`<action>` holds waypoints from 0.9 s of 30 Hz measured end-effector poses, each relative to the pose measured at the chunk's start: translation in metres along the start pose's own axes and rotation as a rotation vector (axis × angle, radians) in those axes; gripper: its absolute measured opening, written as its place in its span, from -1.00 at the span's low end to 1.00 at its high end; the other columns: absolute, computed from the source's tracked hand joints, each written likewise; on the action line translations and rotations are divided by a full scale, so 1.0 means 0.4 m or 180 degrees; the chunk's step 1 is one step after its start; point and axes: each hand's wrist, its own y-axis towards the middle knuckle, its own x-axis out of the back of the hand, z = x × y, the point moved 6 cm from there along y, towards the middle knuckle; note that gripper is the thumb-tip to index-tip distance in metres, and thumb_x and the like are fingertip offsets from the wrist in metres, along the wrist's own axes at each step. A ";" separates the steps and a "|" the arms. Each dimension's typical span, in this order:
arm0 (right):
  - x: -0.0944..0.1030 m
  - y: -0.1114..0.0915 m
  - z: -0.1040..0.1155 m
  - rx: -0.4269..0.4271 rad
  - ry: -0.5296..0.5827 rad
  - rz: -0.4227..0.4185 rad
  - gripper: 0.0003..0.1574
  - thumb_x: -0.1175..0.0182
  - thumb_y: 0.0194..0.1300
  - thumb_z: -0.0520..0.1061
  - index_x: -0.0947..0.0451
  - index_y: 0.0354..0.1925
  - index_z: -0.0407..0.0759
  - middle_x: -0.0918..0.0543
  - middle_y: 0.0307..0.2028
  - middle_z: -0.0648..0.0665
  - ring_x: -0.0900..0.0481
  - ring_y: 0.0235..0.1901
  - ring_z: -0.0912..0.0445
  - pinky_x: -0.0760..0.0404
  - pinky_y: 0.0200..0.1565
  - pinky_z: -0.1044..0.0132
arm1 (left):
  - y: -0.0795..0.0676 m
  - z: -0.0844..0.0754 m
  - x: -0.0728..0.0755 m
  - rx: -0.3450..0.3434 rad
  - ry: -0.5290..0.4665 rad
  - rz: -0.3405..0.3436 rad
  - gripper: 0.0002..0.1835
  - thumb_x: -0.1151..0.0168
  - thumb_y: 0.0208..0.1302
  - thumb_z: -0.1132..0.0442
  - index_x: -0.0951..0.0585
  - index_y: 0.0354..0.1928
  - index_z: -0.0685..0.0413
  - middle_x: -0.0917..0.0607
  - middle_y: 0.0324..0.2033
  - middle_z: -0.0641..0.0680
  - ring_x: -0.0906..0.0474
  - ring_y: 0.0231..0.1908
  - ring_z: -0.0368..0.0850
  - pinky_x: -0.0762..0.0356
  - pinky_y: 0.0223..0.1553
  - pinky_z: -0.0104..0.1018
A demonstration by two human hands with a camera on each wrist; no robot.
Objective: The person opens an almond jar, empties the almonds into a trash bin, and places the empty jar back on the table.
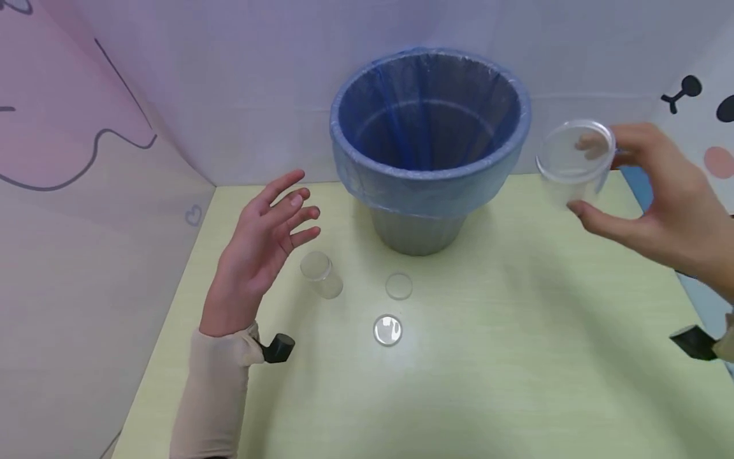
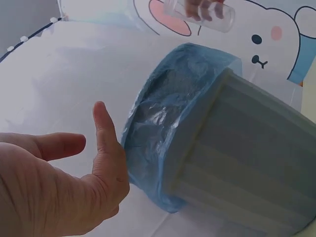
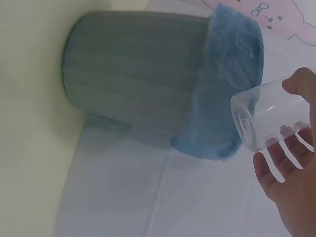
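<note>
My right hand (image 1: pixel 671 191) grips a clear plastic jar (image 1: pixel 576 159) between thumb and fingers, raised to the right of the bin. Seen in the right wrist view, the jar (image 3: pixel 271 111) is transparent and shows nothing inside. My left hand (image 1: pixel 260 242) hangs in the air left of the bin with loosely spread fingers and holds nothing. A second clear jar (image 1: pixel 322 275) stands on the table just right of the left hand. Two round clear discs like lids, one (image 1: pixel 399 286) behind the other (image 1: pixel 387 330), lie in front of the bin.
A grey bin (image 1: pixel 421 229) lined with a blue plastic bag (image 1: pixel 430 185) stands at the back of the pale yellow table (image 1: pixel 487 382). White cloth walls with cartoon drawings close off the back and sides.
</note>
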 end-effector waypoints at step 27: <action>-0.397 -0.294 -0.040 -0.0865 0.1281 0.0649 -0.07 -0.51 0.11 -0.42 -0.38 0.39 -0.10 -0.57 0.18 -0.06 -0.55 0.10 0.30 -0.47 0.17 0.68 | -0.187 0.284 0.098 0.0063 -0.0483 0.0261 -0.63 0.20 0.64 0.41 -0.40 0.34 0.07 -0.55 -0.01 -0.05 -0.69 -0.06 -0.15 -0.77 -0.08 -0.27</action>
